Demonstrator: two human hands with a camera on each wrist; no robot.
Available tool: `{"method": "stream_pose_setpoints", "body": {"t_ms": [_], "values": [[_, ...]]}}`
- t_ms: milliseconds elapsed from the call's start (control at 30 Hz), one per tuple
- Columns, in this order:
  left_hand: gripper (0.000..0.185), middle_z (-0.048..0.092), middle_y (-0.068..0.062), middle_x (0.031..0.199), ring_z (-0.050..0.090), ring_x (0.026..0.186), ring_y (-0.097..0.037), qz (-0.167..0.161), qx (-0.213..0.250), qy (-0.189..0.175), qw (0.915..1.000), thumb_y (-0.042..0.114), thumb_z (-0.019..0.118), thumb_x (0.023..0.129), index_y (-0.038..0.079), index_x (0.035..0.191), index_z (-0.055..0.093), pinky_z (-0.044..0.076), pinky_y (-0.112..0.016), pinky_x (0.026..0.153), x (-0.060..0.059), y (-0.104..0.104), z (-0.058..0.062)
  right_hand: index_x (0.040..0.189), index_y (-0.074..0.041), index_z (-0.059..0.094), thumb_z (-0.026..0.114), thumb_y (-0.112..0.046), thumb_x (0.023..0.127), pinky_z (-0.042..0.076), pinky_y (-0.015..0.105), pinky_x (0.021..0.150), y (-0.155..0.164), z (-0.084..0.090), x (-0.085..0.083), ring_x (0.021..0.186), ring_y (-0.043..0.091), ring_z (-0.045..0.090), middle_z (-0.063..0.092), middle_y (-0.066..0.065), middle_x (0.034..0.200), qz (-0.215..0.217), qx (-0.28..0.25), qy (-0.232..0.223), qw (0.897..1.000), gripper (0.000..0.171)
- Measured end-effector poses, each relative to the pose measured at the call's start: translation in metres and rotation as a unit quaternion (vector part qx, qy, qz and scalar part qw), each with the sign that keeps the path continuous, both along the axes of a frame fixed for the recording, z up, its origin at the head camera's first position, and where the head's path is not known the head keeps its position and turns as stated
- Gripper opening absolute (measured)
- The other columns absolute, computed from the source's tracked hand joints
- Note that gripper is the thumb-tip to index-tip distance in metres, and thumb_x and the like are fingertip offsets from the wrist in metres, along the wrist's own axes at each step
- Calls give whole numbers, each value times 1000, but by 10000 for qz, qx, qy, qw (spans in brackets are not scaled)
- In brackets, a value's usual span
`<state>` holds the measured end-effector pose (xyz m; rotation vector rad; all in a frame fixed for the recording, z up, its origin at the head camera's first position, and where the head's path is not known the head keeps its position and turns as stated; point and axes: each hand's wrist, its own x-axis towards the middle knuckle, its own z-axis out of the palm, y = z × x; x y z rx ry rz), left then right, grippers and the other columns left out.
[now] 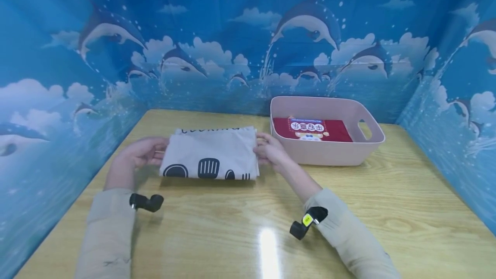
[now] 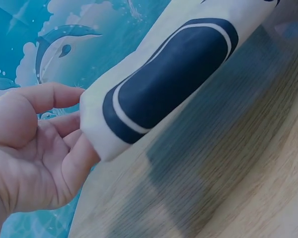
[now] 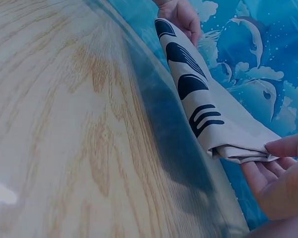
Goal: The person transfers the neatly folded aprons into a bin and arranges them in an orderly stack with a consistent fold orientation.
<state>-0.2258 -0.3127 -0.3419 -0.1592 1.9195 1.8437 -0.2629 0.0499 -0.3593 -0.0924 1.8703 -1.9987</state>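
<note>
A folded white cloth (image 1: 211, 152) with black kitchen-utensil prints and part of the word "COOKING" is held between the two hands. The left hand (image 1: 145, 152) grips its left end, thumb above and fingers beneath, as the left wrist view shows. At the opposite end the right hand (image 1: 271, 150) pinches the layered edge; in the right wrist view the thumb lies on top of the stacked folds (image 3: 243, 152) with fingers below. Held level, the cloth hangs slightly above the wooden table (image 1: 217, 218), its shadow visible under it. Its underside is mostly hidden.
Right of the cloth, near the back of the table, stands a pink plastic basket (image 1: 325, 153) with a handle hole. Inside lies a dark red folded item (image 1: 341, 130) with a colourful printed label. Dolphin-patterned blue curtains (image 1: 248, 33) enclose the table's back and sides.
</note>
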Motion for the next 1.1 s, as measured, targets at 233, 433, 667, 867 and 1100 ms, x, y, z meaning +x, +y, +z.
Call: {"method": "stream_pose_setpoints", "body": {"t_ms": [233,433,667,867,1100], "values": [[56,64,3,94,63,89,-15,-376,115,155,9991,8,36,99,-10,143,7,51,-32,85,0,-3,-3,137,-4,36,48,9,86,56,32,65,6,-2,2,75,15,61,51,21,126,-17,-67,-19,10000,54],[58,64,3,97,62,91,-15,-497,82,206,9985,8,37,99,-11,143,4,50,-31,86,-1,-7,-2,135,-2,37,50,10,84,55,28,60,9,0,4,71,14,62,57,13,112,-2,-131,-74,9999,54],[62,62,3,98,61,92,-15,-459,-154,313,9983,9,43,98,-12,142,7,51,-30,85,2,-9,4,133,3,36,48,14,81,55,26,59,9,6,10,69,15,61,58,12,103,56,-129,-52,9999,54],[62,60,4,98,61,91,-14,-531,-342,445,9970,11,43,98,-12,142,5,51,-31,84,3,-10,8,135,2,35,47,15,81,55,29,68,7,13,13,75,17,61,55,20,113,80,-54,-153,9998,56],[65,58,6,102,60,93,-13,-540,-513,535,9958,14,44,98,-9,144,5,50,-32,87,4,-11,13,140,-2,32,46,13,83,53,26,68,6,21,15,77,15,60,49,22,127,147,-158,-229,9995,60]]}}
